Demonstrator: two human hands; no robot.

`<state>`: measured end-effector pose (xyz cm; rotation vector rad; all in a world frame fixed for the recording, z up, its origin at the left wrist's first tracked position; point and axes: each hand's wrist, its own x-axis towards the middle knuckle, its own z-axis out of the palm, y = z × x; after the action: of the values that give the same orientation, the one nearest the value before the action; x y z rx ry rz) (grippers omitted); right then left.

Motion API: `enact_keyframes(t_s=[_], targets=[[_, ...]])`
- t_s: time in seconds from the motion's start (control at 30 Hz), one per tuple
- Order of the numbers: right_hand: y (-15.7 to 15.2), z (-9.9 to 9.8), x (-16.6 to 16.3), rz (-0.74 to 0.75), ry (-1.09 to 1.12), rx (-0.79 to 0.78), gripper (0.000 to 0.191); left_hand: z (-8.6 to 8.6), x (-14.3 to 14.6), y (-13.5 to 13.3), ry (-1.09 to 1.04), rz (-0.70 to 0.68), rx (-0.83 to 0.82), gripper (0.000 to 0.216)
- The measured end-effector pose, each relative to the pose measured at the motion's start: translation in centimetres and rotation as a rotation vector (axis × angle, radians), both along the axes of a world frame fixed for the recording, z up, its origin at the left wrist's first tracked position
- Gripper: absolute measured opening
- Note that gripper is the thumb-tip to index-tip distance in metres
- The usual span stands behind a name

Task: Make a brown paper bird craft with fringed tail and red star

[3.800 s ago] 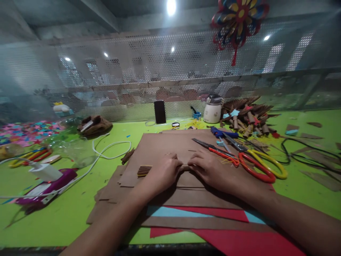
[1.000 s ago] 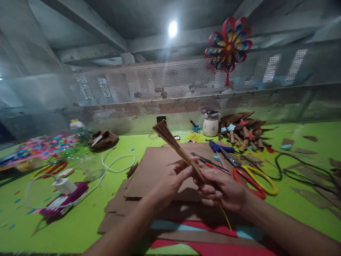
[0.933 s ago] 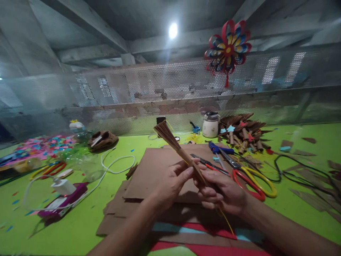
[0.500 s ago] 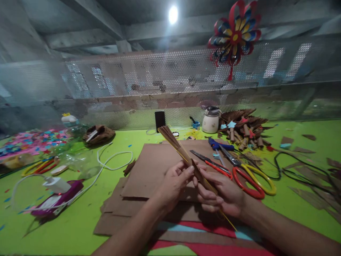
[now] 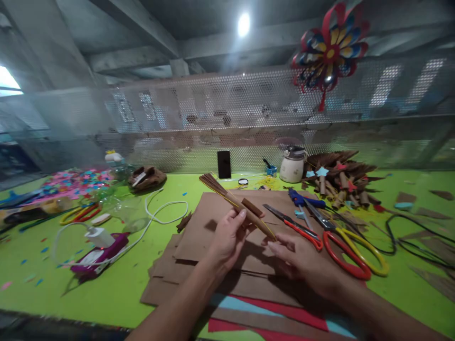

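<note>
A narrow bundle of pleated brown paper (image 5: 216, 187), fanned at its upper left end, slants over the cardboard sheets, with a thin yellow string along it. My left hand (image 5: 229, 237) is closed round its middle, thumb on top. Against the bundle, just above the left fingers, sits a small curled brown piece (image 5: 252, 207). At the lower right end, my right hand (image 5: 298, 258) pinches the bundle with its fingertips; whether the string is also between them is hard to see. Beneath both hands lie stacked brown cardboard sheets (image 5: 199, 218).
Right of the hands lie scissors with red handles (image 5: 314, 239), larger red-and-yellow scissors (image 5: 359, 255) and a blue glue gun (image 5: 305, 199). Finished brown paper pieces (image 5: 341, 180) are piled behind. A purple power strip (image 5: 99, 255) with a white cable sits left. A phone (image 5: 223, 164) stands at the back.
The view has turned a little left. My right hand has slid down from the bundle's middle to its lower end, and its fingers now pinch there. The curled brown piece shows more clearly.
</note>
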<state>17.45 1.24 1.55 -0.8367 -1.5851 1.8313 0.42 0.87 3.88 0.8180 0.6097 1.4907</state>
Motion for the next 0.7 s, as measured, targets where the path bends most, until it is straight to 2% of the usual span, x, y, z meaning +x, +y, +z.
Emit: enact_keyframes(t_s=[0.17,0.23,0.47,0.6,0.7], targets=[[0.2,-0.3,0.4,-0.249,-0.254,0.422,0.035,-0.1,-0.4,0.3,-0.016,0.024,0.027,0.016],[0.5,-0.6,0.7,-0.298,-0.295,0.489,0.037,-0.1,-0.5,0.3,-0.021,0.011,0.033,0.017],[1.0,-0.6,0.5,-0.207,-0.062,0.114,0.042,0.3,-0.9,-0.1,0.010,0.001,0.075,0.020],[1.6,-1.1,0.5,-0.196,-0.065,0.027,0.044,0.3,-0.9,-0.2,0.038,-0.001,0.060,0.019],[1.8,-1.4,0.5,-0.054,-0.103,-0.005,0.045,0.5,-0.8,-0.4,0.035,-0.013,0.055,0.018]])
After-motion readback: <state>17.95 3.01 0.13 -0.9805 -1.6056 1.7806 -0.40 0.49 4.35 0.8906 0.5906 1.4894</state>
